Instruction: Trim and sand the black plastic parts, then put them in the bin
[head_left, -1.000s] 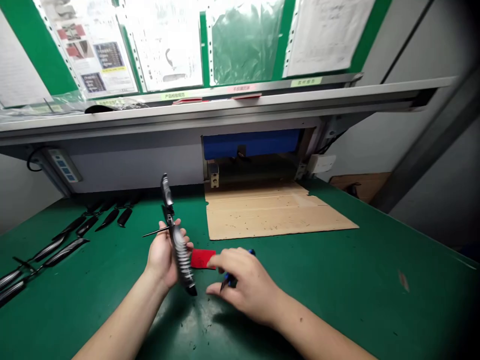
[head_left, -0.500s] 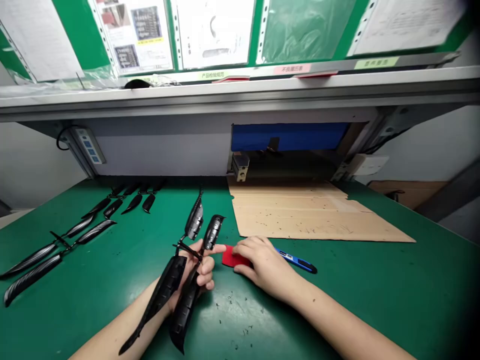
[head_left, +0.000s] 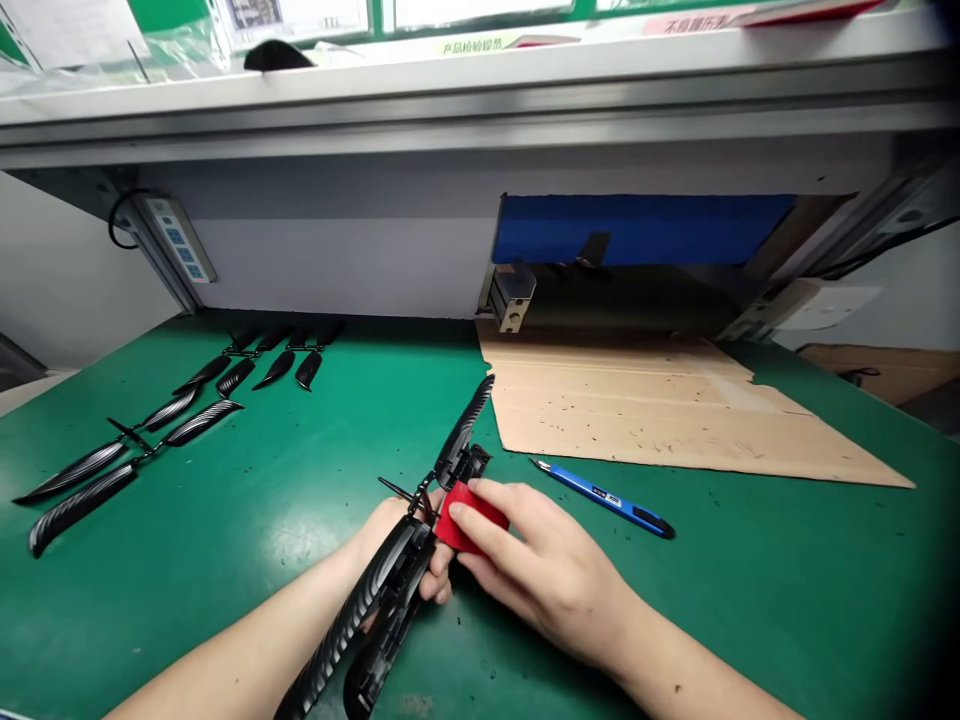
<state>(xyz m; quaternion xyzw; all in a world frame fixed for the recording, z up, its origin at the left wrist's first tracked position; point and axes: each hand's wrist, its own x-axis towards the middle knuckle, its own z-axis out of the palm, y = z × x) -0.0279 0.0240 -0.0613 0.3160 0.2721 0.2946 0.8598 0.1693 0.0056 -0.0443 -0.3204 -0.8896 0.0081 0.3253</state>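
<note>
My left hand (head_left: 439, 578) is closed around the middle of a black plastic part (head_left: 375, 560) with long, ribbed, blade-like wings joined by thin crosspieces. The part slants from the lower left up to the right and hides most of that hand's fingers. In my right hand (head_left: 551, 555), between thumb and fingers, is a small flat red pad (head_left: 472, 517). The pad's left edge is against the part's middle, by the crosspieces. Beyond my right hand a blue craft knife (head_left: 604, 497) lies on the table, its tip pointing left.
Several similar black parts (head_left: 142, 440) lie at the left of the green table (head_left: 247, 560). A flat cardboard sheet (head_left: 637, 410) with dark scraps on it is at the back right. Above runs a shelf edge (head_left: 420, 115). A power strip (head_left: 178, 240) is fixed at the left.
My right hand has picked up the red pad from the table and brought it to the black part. My left hand has turned the part over. The view has tipped downward.
</note>
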